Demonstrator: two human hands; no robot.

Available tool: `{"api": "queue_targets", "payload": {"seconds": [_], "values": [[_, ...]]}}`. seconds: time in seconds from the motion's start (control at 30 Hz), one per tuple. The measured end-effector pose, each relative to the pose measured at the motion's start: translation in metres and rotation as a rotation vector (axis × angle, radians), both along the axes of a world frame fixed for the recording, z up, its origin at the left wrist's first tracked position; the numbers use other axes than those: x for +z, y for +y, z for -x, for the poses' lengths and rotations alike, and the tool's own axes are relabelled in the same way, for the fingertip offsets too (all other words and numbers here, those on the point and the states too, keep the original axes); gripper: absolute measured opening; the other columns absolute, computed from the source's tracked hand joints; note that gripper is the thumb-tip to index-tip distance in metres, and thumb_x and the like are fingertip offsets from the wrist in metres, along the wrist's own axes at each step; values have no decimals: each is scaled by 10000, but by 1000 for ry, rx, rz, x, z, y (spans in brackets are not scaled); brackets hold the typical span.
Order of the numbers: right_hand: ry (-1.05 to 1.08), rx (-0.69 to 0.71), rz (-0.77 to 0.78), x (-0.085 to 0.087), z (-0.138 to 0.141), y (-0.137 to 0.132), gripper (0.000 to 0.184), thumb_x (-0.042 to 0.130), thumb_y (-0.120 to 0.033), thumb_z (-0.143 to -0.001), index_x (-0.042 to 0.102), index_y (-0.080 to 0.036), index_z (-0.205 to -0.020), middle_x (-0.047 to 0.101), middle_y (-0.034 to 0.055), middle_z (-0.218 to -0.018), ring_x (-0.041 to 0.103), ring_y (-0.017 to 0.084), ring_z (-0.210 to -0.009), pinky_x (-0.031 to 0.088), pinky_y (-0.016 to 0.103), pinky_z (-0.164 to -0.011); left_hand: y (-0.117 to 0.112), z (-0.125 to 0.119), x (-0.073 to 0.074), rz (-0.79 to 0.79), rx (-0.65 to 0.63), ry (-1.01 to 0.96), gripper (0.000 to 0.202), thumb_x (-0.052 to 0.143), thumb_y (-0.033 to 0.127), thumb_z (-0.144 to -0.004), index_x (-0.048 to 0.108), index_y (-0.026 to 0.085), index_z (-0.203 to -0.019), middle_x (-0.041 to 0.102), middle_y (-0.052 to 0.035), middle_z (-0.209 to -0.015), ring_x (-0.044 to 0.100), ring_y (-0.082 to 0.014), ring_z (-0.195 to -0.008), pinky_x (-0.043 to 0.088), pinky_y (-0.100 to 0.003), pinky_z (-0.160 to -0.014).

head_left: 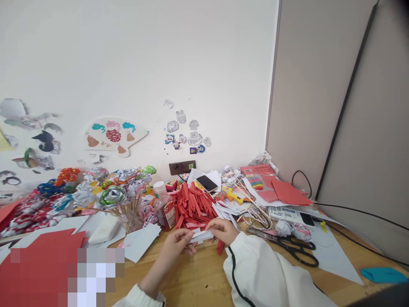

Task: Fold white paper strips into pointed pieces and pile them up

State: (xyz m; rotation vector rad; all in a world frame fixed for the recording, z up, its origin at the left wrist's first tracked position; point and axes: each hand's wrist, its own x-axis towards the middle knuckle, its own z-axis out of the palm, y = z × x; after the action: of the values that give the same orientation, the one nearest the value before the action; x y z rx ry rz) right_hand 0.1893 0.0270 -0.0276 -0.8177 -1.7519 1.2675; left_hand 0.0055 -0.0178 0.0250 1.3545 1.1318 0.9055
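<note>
Both my hands meet over the wooden table and pinch a small folded white paper piece between them. My left hand grips its left end with curled fingers. On the right end, my right hand is closed too, coming out of a white sleeve. Just behind my hands lies a heap of red folded paper strips. A red strip hangs below my right hand.
Paper flowers on sticks fill the back left, beside a bottle. A phone, black scissors, a yellow glue gun, red sheets and white sheets lie around. Cables run on the right.
</note>
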Motion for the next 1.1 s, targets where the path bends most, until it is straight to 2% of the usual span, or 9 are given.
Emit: {"api": "queue_targets", "payload": {"seconds": [0.1, 0.37, 0.57, 0.73, 0.87, 1.1], "values": [[-48, -16, 8, 1, 1, -2, 304, 450, -419, -727, 543, -180, -890, 602, 11, -659, 560, 114, -552, 431, 223, -527, 2, 0, -5, -45, 0, 6, 300, 555, 431, -607, 533, 135, -652, 603, 3, -483, 569, -154, -466, 424, -243, -476], [-88, 17, 52, 3, 5, -3, 319, 500, -444, -680, 558, -146, -778, 565, -1, -525, 504, 93, -430, 412, 211, -449, 4, -2, -11, -56, 3, 30, 296, 562, 426, -600, 538, 134, -649, 599, 6, -484, 566, -147, -438, 420, -235, -456], [-75, 5, 102, 0, 6, -1, 318, 531, -435, -654, 549, -140, -770, 580, 0, -537, 537, 104, -471, 430, 225, -483, 3, -3, -12, -65, 5, 42, 293, 532, 426, -626, 525, 135, -664, 578, 16, -462, 556, -139, -413, 410, -224, -421], [-96, -32, 101, 8, 8, -6, 276, 546, -407, -644, 545, -140, -716, 577, -1, -515, 538, 107, -457, 427, 222, -463, 2, -6, -14, -69, 8, 89, 314, 530, 438, -624, 526, 126, -662, 559, 17, -428, 537, -135, -379, 402, -226, -397], [-91, -2, 95, 11, 9, -9, 245, 563, -380, -630, 533, -145, -690, 579, -5, -512, 545, 111, -456, 432, 228, -467, 3, -6, -17, -68, 12, 109, 314, 561, 433, -599, 532, 123, -643, 558, 14, -397, 526, -129, -360, 394, -223, -400], [-144, 32, 69, 1, 4, -1, 288, 548, -416, -637, 536, -140, -719, 619, 26, -600, 585, 137, -558, 446, 247, -525, 3, -6, -18, -47, 7, 115, 299, 575, 421, -590, 540, 126, -628, 577, 3, -375, 517, -126, -350, 375, -213, -396]]}}
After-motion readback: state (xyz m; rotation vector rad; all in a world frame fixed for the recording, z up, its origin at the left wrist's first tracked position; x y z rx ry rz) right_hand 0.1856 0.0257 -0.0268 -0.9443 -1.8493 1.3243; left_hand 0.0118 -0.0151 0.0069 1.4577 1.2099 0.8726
